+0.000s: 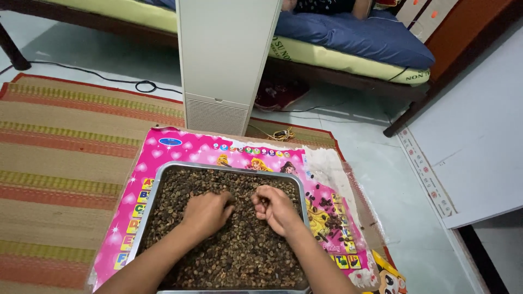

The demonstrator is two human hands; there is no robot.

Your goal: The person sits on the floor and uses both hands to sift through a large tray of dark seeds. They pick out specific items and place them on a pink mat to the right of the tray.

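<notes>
Both forearms bare, no sleeves; left hand [207, 212] and right hand [277, 208] ungloved, ringless

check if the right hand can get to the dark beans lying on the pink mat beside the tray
Probably yes. The right hand is in the tray near its right rim, and the loose beans lie just past that rim on the pink mat, with nothing between.

Pink picture poster [180, 149] (colourful squares) beneath metal tray [158, 182].
</notes>
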